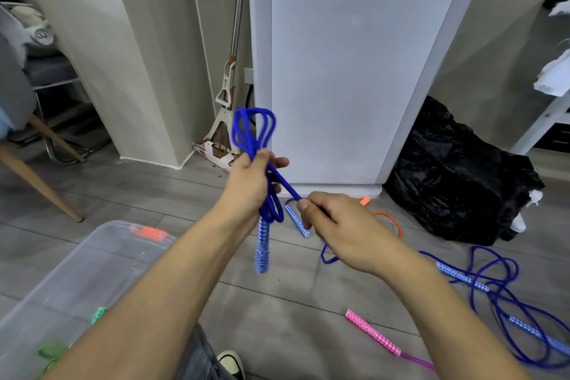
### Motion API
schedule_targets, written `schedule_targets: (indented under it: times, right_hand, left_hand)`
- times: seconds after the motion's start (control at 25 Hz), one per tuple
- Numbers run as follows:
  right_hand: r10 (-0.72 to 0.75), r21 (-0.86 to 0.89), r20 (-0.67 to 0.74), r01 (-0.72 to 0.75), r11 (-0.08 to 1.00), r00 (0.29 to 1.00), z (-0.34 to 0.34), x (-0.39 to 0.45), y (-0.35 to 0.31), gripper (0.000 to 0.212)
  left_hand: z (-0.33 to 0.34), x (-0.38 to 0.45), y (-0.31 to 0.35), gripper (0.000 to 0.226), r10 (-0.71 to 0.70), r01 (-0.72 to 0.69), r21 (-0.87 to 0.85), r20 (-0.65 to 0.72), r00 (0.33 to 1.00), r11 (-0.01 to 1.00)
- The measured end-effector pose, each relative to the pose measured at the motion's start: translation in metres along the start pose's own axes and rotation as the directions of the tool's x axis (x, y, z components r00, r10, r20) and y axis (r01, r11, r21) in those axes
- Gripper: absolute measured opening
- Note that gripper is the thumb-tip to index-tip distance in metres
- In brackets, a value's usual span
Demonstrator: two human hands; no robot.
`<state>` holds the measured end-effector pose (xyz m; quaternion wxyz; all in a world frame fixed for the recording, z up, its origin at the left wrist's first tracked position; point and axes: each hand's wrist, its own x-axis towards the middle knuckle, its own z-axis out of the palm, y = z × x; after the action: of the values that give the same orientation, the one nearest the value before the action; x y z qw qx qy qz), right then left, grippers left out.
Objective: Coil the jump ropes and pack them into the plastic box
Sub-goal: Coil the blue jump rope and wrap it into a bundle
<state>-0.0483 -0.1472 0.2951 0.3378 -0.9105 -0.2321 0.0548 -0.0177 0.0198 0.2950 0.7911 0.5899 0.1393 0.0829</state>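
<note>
The left hand [251, 182] grips the gathered loops of the blue jump rope [253, 129], the bundle's long axis near upright, with loops above the fist and one handle [262, 251] hanging below. The right hand [336, 225], lower and just beside it, pinches the free strand running up to the left fist. The plastic box [77, 271] lies below the left forearm, nearer that hand.

Soft even indoor light, faint shadows, wide-angle bend at edges, slight motion blur w/ corners.

A mop [229, 80] leaned in the corner beside a white cabinet [354, 71]; a black plastic bag [456, 170] slumped on the floor right of it.
</note>
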Motion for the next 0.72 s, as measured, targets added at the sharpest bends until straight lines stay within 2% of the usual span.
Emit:
schedule_targets:
  times: [0.08,0.16,0.28,0.32,0.36,0.44,0.48,0.56,0.64,0.72]
  right_hand:
    - [0.026,0.153,0.158,-0.051,0.987,0.987,-0.006,-0.004,0.004,0.038]
    - [0.076,0.255,0.308,-0.159,0.954,0.948,-0.016,-0.009,0.008,0.039]
    - [0.137,0.186,0.429,-0.236,0.954,0.893,-0.036,-0.016,0.024,0.038]
    - [0.153,0.183,0.405,-0.244,0.952,0.902,-0.041,-0.016,0.029,0.037]
    - [0.162,0.209,0.328,-0.239,0.948,0.931,-0.044,-0.015,0.032,0.036]
    - [0.132,0.297,0.095,-0.155,0.942,0.987,-0.044,-0.011,0.031,0.033]
    - [0.097,0.312,0.000,-0.092,0.946,0.995,-0.041,-0.008,0.026,0.032]
    - [0.023,0.269,-0.083,0.000,0.963,0.996,-0.033,-0.003,0.013,0.030]
    - [0.009,0.191,-0.103,0.011,0.982,0.995,-0.023,-0.003,0.004,0.030]
    - [0.033,0.180,-0.127,-0.010,0.984,0.991,-0.016,-0.003,0.000,0.030]
  left_hand:
    - [-0.020,0.021,0.008,0.016,-0.080,0.067,-0.232,-0.049,0.996,0.970]
    - [-0.039,0.037,0.011,0.020,-0.155,0.117,-0.444,-0.051,0.987,0.889]
    - [-0.059,0.051,0.016,0.027,-0.165,0.098,-0.613,-0.053,0.985,0.784]
    - [-0.062,0.054,0.017,0.026,-0.144,0.075,-0.584,-0.072,0.987,0.808]
    - [-0.063,0.053,0.018,0.023,-0.093,0.031,-0.481,-0.106,0.990,0.876]
    - [-0.053,0.041,0.016,0.016,0.055,-0.066,-0.120,-0.092,0.994,0.991]
    - [-0.043,0.032,0.013,0.015,0.105,-0.104,0.037,-0.016,0.994,0.994]
    - [-0.023,0.010,0.008,0.016,0.115,-0.153,0.220,0.177,0.978,0.963]
    - [-0.008,-0.011,0.005,0.021,0.070,-0.177,0.317,0.320,0.945,0.932]
    - [0.001,-0.025,0.002,0.017,0.036,-0.179,0.323,0.404,0.914,0.929]
